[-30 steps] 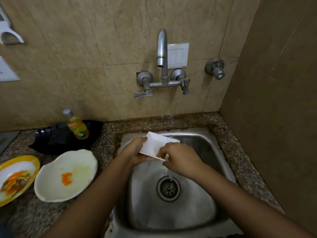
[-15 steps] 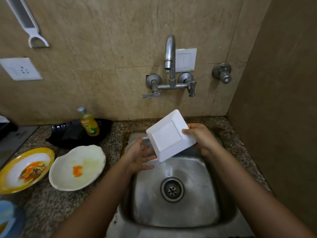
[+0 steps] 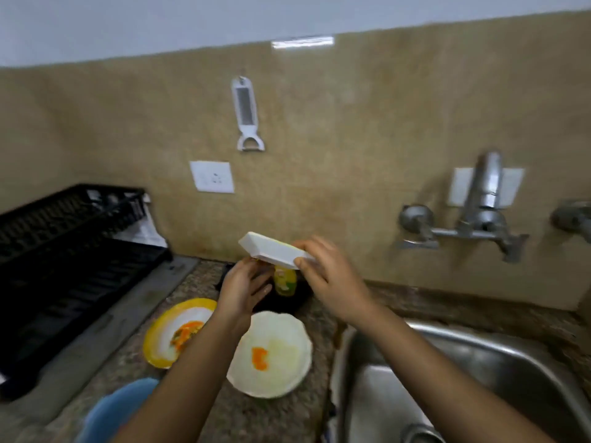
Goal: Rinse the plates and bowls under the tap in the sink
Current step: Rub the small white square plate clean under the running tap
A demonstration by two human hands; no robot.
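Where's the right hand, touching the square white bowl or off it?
Touching. The head view shows the right hand pinching the right edge of the square white bowl.

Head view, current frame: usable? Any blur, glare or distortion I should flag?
Head view: motion blur across the frame, worst on the tap and dish rack; the white square dish and the right hand gripping it are soft-edged too. Head view: a bright glare streak sits high on the tiled wall. Head view: wide-angle bowing curves the wall's top edge; lighting soft, shadows faint.
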